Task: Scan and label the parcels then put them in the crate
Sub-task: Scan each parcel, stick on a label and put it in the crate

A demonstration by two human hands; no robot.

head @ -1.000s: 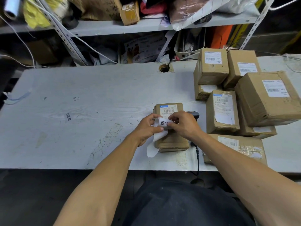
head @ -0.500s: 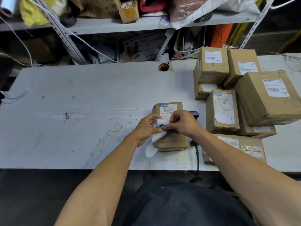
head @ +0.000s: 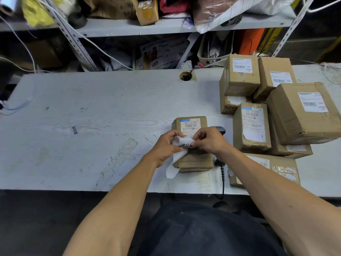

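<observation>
A small brown parcel (head: pixel 191 159) with a shipping label lies on the white table (head: pixel 92 126) near its front edge. Over it, my left hand (head: pixel 166 146) and my right hand (head: pixel 208 141) pinch a white sticker label (head: pixel 182 143) with black printed characters; its backing strip (head: pixel 173 165) curls down to the left of the parcel. A black barcode scanner (head: pixel 220 129) lies just right of the parcel, mostly hidden behind my right hand, its coiled cable (head: pixel 222 176) running off the table's front edge. No crate is in view.
Several brown parcels (head: pixel 299 115) are stacked at the table's right side. A cable hole (head: pixel 185 76) sits at the back edge. A cluttered metal shelf (head: pixel 166 26) runs behind. One stray sticker (head: pixel 74 130) is stuck on the table at the left.
Both hands stay over the parcel and keep working the sticker label; the label has turned slightly between the fingers. Nothing else has moved.
</observation>
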